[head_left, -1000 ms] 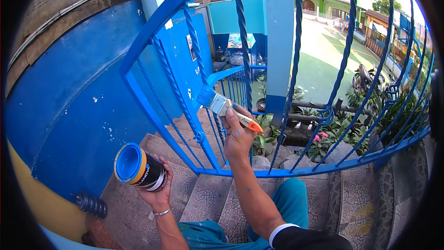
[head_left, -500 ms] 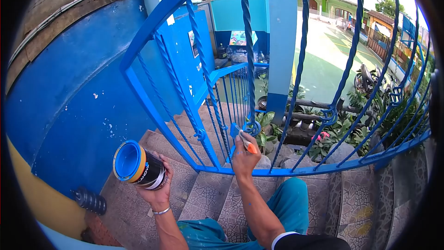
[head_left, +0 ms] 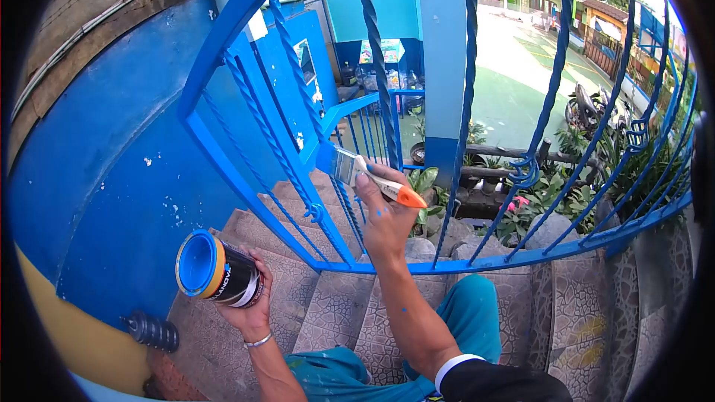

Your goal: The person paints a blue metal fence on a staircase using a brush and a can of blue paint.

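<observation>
My left hand (head_left: 253,301) is wrapped round a paint can (head_left: 237,277), tilted so that the blue paint (head_left: 199,260) inside shows. A paintbrush (head_left: 383,184) with a pale handle and orange end is gripped in my right hand (head_left: 389,216). Its blue-coated bristles (head_left: 325,158) point left and overlap a twisted bar of the railing in this view. The blue metal railing (head_left: 357,268) curves across in front of me, with twisted upright bars (head_left: 553,82) and small scroll ornaments (head_left: 525,171). My right hand is close in front of the bars.
Patterned stone steps (head_left: 328,313) run below and beyond the railing. A blue wall (head_left: 112,186) with chipped spots rises on the left, a dark ribbed object (head_left: 153,330) at its foot. Plants and rocks (head_left: 551,234) lie behind the bars, before a green court (head_left: 514,104).
My right hand has raised the brush from low on a bar and turned it so the bristles point left. The can in my left hand has shifted slightly left in view.
</observation>
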`<state>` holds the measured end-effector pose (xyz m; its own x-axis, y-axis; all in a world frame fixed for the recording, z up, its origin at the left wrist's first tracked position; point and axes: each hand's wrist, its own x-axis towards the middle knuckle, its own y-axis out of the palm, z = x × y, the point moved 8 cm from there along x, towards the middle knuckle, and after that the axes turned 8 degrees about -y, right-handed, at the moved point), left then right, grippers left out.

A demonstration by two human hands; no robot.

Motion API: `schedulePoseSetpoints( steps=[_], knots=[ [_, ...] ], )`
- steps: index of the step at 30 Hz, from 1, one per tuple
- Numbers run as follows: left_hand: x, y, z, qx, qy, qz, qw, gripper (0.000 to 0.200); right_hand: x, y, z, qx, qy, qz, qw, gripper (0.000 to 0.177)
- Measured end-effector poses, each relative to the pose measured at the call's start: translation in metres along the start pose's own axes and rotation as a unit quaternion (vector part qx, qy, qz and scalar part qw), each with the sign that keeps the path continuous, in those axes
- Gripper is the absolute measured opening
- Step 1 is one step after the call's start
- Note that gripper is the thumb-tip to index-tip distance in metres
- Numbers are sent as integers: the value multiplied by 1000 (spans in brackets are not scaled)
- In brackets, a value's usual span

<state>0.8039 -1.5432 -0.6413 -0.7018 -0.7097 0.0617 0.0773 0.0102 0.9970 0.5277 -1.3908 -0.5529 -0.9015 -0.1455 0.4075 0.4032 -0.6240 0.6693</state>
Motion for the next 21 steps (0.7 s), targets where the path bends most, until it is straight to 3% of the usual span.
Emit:
schedulePoseSetpoints(
  steps=[3, 4, 8, 11, 15, 18, 21],
  knots=[
    [1, -2, 0, 1, 5, -9, 1000, 85, -7, -15, 1, -8, -84, -6, 996, 26],
    [1, -4, 0, 2, 6, -15, 1000, 85, -9, -19, -6, -66, -131, 12, 989, 22],
    [4, -3, 4, 8, 3, -24, 1000, 82, -31, -25, -46, -192, -147, 54, 969, 19],
    [5, -1, 5, 23, 3, -26, 999, 79, -45, -15, -40, -207, -180, 80, 958, 18],
    [8, -2, 8, 17, 2, -22, 1000, 79, -33, 4, 4, -43, -110, 89, 989, 28],
    [12, -2, 14, 30, -3, 10, 999, 80, -15, 42, 48, 37, -62, 155, 985, 37],
    [15, 4, 25, 27, -19, -3, 999, 89, 4, 100, 77, 89, 2, 289, 953, 40]
  ],
)
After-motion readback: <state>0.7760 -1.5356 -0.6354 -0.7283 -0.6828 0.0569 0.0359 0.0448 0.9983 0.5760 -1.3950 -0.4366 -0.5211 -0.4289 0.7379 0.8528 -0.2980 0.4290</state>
